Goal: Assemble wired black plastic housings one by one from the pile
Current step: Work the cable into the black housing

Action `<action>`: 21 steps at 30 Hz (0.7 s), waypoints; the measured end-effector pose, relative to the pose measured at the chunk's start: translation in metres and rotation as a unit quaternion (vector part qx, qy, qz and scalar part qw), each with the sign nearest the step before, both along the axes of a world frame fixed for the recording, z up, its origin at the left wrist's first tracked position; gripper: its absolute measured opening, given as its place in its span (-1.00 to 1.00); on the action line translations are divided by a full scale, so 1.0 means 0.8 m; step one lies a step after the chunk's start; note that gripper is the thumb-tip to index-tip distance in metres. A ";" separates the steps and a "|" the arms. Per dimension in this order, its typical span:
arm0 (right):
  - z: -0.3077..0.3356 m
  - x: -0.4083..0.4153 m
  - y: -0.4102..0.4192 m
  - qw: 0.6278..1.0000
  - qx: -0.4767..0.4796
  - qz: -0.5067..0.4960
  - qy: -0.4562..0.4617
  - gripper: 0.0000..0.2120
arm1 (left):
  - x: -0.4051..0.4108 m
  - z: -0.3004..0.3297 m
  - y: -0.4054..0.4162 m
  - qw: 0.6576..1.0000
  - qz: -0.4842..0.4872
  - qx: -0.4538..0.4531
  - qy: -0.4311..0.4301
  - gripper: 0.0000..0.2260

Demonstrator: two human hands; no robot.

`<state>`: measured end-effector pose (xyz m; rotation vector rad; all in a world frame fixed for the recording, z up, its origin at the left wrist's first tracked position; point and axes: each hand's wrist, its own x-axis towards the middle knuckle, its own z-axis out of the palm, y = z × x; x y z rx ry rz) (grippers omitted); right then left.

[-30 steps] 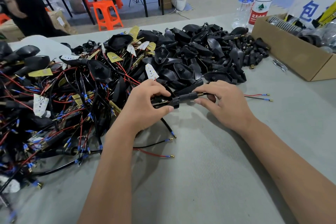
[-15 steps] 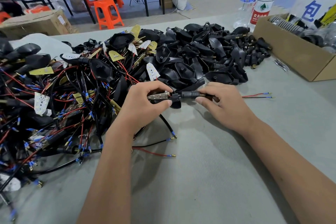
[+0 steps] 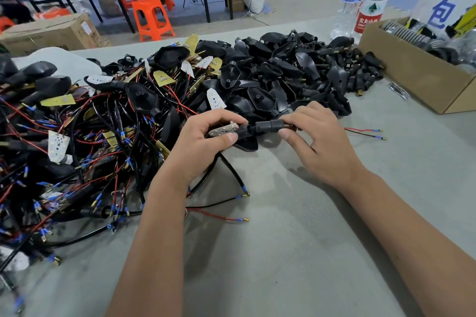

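Observation:
My left hand [image 3: 203, 147] grips a black plastic housing [image 3: 244, 136] with a small white LED board [image 3: 222, 130] showing at its open side. My right hand [image 3: 316, 141] pinches the black threaded stem [image 3: 268, 126] that sticks out of the housing's end. A red and a black wire [image 3: 365, 132] trail out to the right past my right hand. Behind my hands lies the pile of empty black housings [image 3: 283, 77]. To the left spreads a tangle of wired housings [image 3: 90, 136] with red and black leads.
A cardboard box [image 3: 412, 72] of parts stands at the right, with two plastic bottles [image 3: 365, 2] behind it. Loose wires [image 3: 219, 216] lie on the grey table cover [image 3: 296, 252] under my left forearm. Beyond the table are an orange stool [image 3: 150, 18] and another box [image 3: 49, 33].
The housing has turned in my left hand, so the white LED board now shows. Both hands have shifted slightly upward. The person standing at the far left has gone from view.

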<state>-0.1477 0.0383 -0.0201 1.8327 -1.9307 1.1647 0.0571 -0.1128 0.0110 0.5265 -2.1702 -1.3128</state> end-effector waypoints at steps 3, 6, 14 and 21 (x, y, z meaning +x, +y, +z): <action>0.002 0.003 -0.001 0.999 -0.026 -0.001 0.023 -0.81 | 0.002 0.002 0.001 1.000 -0.010 0.023 0.009 -0.72; 0.004 0.007 -0.001 0.999 -0.030 0.012 0.029 -0.80 | 0.002 0.002 0.002 0.999 -0.014 0.026 0.013 -0.71; 0.006 0.009 0.003 1.000 -0.017 -0.007 0.024 -0.78 | -0.002 -0.005 -0.001 1.000 0.020 -0.003 0.001 -0.79; 0.006 0.019 0.003 0.998 0.005 0.016 -0.054 -0.76 | -0.003 -0.009 -0.004 0.996 0.051 -0.066 -0.025 -0.76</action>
